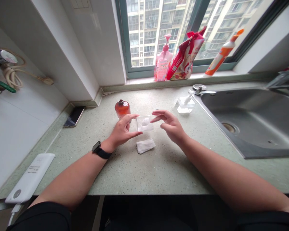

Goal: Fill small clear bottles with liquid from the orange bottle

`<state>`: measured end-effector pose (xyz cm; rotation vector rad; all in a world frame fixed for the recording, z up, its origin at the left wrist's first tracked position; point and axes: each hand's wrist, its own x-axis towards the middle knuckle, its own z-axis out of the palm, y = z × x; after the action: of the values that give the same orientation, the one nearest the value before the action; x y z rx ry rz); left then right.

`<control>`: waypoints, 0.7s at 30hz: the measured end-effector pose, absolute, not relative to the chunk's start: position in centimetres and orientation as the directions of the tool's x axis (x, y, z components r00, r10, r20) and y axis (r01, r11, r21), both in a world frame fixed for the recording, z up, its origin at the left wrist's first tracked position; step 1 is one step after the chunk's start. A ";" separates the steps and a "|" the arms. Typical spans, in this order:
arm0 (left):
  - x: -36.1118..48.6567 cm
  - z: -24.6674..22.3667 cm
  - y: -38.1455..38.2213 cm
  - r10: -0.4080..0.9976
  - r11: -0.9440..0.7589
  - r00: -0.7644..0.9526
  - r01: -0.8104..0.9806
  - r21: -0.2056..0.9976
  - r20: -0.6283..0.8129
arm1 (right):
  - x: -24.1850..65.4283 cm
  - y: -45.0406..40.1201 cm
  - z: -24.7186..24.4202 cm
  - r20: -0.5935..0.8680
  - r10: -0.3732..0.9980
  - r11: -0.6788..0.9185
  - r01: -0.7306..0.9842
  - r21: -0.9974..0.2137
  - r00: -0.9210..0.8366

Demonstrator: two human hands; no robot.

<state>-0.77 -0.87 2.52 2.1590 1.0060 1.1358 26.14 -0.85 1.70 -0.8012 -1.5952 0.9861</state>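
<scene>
Near the middle of the counter (135, 173), my left hand (119, 131) grips the left side of a small clear square container (141, 124), thumb below and forefinger above. A round whitish part shows on the container; I cannot make out what it is. My right hand (172, 126) has its fingers spread, their tips at or just beside the container's right edge. A folded white tissue (145, 146) lies just in front of the container. Behind my left hand stands an amber bottle (122, 109) with a dark, uncapped-looking neck.
A clear pump bottle (185, 104) stands beside the steel sink (255, 115). A phone (74, 116) and a white power bank (30, 177) with a cable lie left. On the sill stand a pink pump bottle (162, 65), a red bag (186, 59) and an orange-white bottle (220, 57).
</scene>
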 end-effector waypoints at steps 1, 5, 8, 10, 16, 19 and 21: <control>-0.8 2.5 -0.8 0.794 -0.602 0.374 0.379 0.703 0.479 | 26.4 -0.6 1.6 0.433 0.883 0.444 0.025 -0.896 -0.182; -0.8 2.5 -0.8 0.783 -0.616 0.385 0.373 0.693 0.489 | 26.7 -0.2 1.4 0.455 0.868 0.474 0.059 -0.878 -0.199; -0.7 2.5 -0.8 0.763 -0.635 0.431 0.367 0.680 0.481 | 26.4 -0.8 1.8 0.469 0.813 0.541 0.151 -0.827 -0.345; -0.7 2.6 -0.9 0.750 -0.645 0.471 0.362 0.673 0.464 | 26.1 -1.2 2.1 0.484 0.773 0.593 0.196 -0.781 -0.411; -0.4 2.8 -1.3 0.731 -0.664 0.501 0.369 0.650 0.463 | 25.1 -1.8 2.1 0.543 0.774 0.625 0.258 -0.737 -0.325; -0.2 2.8 -1.5 0.741 -0.658 0.477 0.380 0.650 0.473 | 24.7 -2.0 1.9 0.572 0.790 0.613 0.291 -0.734 -0.221; -0.2 2.8 -1.5 0.739 -0.662 0.472 0.373 0.650 0.481 | 24.7 -2.1 2.0 0.580 0.784 0.621 0.293 -0.727 -0.222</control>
<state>-0.21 -1.50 2.82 2.2631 0.9246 1.0639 24.68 -2.08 1.99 -0.8735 -1.7916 0.5823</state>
